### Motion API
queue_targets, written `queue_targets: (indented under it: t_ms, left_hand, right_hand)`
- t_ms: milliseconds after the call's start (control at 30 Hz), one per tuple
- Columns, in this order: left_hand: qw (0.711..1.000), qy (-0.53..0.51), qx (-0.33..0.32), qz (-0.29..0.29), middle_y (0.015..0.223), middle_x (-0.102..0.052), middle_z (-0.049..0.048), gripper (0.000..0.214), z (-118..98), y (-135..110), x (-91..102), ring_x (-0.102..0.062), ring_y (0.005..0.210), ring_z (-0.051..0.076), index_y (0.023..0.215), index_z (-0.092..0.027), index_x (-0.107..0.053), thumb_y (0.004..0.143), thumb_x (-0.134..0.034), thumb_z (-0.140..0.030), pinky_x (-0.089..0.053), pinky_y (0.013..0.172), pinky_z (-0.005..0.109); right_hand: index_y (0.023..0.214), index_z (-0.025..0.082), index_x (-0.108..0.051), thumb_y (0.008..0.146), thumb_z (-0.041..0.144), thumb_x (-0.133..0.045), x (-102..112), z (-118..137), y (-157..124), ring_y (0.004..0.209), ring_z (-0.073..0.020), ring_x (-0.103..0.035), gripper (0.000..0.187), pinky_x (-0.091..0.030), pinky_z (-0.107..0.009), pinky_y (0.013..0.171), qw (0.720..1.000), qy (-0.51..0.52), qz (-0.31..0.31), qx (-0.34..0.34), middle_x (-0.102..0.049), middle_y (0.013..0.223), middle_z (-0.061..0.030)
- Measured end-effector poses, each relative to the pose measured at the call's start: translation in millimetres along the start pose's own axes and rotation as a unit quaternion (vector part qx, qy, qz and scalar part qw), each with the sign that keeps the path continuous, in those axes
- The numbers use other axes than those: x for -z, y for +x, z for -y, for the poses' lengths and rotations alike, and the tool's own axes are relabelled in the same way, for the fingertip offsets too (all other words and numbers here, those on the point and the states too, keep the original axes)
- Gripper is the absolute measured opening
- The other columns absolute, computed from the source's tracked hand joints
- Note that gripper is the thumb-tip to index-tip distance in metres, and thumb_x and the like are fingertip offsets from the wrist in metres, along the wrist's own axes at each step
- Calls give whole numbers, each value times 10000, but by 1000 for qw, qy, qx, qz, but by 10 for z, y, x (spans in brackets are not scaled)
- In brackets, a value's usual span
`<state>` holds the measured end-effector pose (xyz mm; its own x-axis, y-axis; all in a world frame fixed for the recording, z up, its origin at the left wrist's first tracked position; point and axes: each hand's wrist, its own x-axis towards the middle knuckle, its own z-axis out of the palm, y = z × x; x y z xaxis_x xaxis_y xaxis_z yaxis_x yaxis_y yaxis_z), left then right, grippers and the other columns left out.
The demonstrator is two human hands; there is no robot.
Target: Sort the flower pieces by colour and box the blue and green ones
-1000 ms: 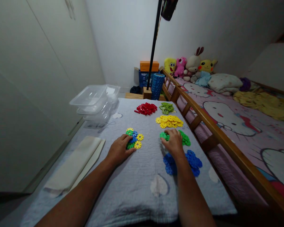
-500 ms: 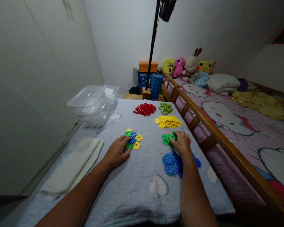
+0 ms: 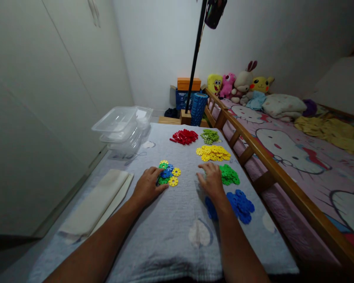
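Note:
Beside a small mixed cluster of plastic snowflake discs (image 3: 173,181) in yellow, green and blue lies my left hand (image 3: 148,184). Its fingertips touch the cluster's left side, thumb apart from the fingers. My right hand (image 3: 211,181) is just left of a pile of green snowflake discs (image 3: 230,175), palm down over the cloth. Its thumb and fingers are spread, and I see nothing between them. A pile of blue snowflake discs (image 3: 241,206) is partly covered by my right wrist. Farther back are yellow snowflake discs (image 3: 214,153).
Red pieces (image 3: 184,136) and light green pieces (image 3: 209,136) lie at the table's far end. Stacked clear plastic containers (image 3: 118,122) stand at the left, behind a folded beige cloth (image 3: 97,200). A wooden bed rail (image 3: 249,147) runs along the right; a black pole (image 3: 196,55) rises behind.
My right hand has moved left off the green pile, and its fingers have spread. My left hand stays by the mixed cluster. The view has shifted slightly.

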<state>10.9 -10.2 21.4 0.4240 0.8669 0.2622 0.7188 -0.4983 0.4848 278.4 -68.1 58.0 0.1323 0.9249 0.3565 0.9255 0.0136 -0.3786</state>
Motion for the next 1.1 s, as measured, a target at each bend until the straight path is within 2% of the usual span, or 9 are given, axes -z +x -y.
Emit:
queue_targets:
  t_ms: [167,267,367,600,767,867,1100]
  left_hand:
    - [1000,-9,2,11,1116,-650,95,460,10,-4,20,-624,1030,267,1197,-201,-647,777,-764,-350,-504,934,403]
    - [1000,-22,-13,14,1109,-656,90,428,11,-7,33,-630,1036,267,1181,-201,-649,785,-750,-325,-509,925,393]
    - [999,-32,-20,8,1115,-660,86,424,9,-9,38,-631,1045,262,1191,-205,-644,790,-738,-308,-509,926,383]
    - [999,-39,-8,9,1124,-659,93,431,-8,-14,49,-628,1042,262,1212,-191,-630,801,-711,-292,-506,928,395]
    - [998,-54,-4,9,1138,-657,93,434,-4,-12,47,-636,1018,256,1210,-190,-630,794,-706,-292,-524,889,384]
    - [998,-68,-7,13,1134,-659,83,410,8,-6,26,-646,989,239,1202,-205,-633,803,-690,-280,-534,868,367]
    - [996,-85,-13,1,1139,-656,73,381,-30,13,-5,-656,999,227,1195,-223,-634,817,-667,-260,-541,875,345]
  right_hand:
    - [1170,234,-689,909,161,-563,-251,477,-147,1125,-246,-504,299,-389,-377,955,987,38,117,102,-664,1233,-69]
    - [1222,252,-663,942,167,-523,-324,587,-218,1157,-241,-482,324,-387,-377,966,981,32,142,129,-636,1313,-51]
    - [1161,265,-676,938,199,-554,-348,594,-232,1156,-248,-471,263,-386,-384,958,978,19,159,131,-631,1310,-35]
    - [1011,221,-681,870,290,-679,-370,524,-212,1131,-252,-481,157,-385,-377,967,987,38,130,87,-624,1188,-72]
    - [1136,193,-634,845,401,-712,-436,549,-200,1105,-265,-493,367,-390,-394,972,990,34,124,66,-623,1148,-92]
    - [1175,197,-631,844,435,-712,-474,597,-190,1118,-283,-490,416,-391,-411,975,990,11,130,61,-619,1166,-103]
    - [1089,200,-669,885,314,-640,-477,673,-196,1072,-266,-509,235,-407,-384,937,990,9,129,58,-630,1110,-97]
